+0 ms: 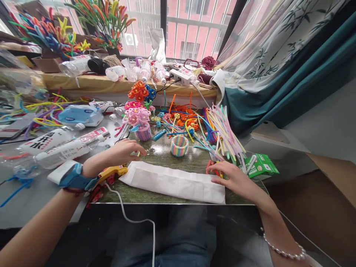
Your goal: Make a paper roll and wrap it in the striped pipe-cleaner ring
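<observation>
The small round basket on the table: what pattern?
Basket: vertical pastel stripes, pink, yellow and blue; head view.

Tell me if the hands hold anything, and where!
I can't tell. The right hand is at the right end of the folded white sheet, the left hand near its left end, but no clear grip shows.

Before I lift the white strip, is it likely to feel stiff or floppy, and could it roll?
The white strip will probably be floppy and light, since it looks like thin, creased paper. It seems folded lengthwise, so it may sag or open if held at one end. Rolling seems unlikely, because it lies flat.
</observation>
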`<state>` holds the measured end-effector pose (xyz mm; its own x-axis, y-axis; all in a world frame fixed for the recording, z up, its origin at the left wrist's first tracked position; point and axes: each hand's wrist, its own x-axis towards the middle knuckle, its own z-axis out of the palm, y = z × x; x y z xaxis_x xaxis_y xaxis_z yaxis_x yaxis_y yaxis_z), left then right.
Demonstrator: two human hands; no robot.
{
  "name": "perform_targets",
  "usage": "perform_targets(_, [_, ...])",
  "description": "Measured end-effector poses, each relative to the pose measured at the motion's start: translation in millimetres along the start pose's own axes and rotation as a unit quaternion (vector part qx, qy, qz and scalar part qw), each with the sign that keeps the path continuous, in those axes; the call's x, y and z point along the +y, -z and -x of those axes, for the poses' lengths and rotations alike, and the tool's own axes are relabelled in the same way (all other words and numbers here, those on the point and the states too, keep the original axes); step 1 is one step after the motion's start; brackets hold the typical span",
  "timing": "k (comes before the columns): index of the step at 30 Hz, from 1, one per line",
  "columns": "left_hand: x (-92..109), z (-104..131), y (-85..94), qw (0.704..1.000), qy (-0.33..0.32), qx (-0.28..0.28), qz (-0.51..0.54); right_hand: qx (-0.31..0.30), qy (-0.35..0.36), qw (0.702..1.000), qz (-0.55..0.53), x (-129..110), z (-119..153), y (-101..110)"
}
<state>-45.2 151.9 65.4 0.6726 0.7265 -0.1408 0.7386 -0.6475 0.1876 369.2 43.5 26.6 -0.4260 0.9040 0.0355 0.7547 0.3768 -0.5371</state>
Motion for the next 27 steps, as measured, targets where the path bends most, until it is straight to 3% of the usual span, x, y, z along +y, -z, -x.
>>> perform_targets(3, [21,-6,-4.4,0.999,-0.034,0.002,0.017,0.019,0.013,1.000,0.014,-10,-8,-7])
perform_targets(7, [61,-4,-8.2,0.994,-0.099,0.027,0.023,0.109,0.031,0.992,0.045,-42,1,-27])
perform_targets(12, [98,31,-35.7,0.991,-0.101,0.089,-0.025,0.229,0.102,0.963,0.099,-76,36,-65])
perform_targets(18, [90,79,-84.0,0.955,-0.074,0.245,-0.152,0.252,0.106,0.936,0.219,-60,67,-96])
perform_targets(27, [82,102,-103.6,0.937,-0.085,0.289,-0.174,0.265,0.082,0.940,0.199,-27,95,-106])
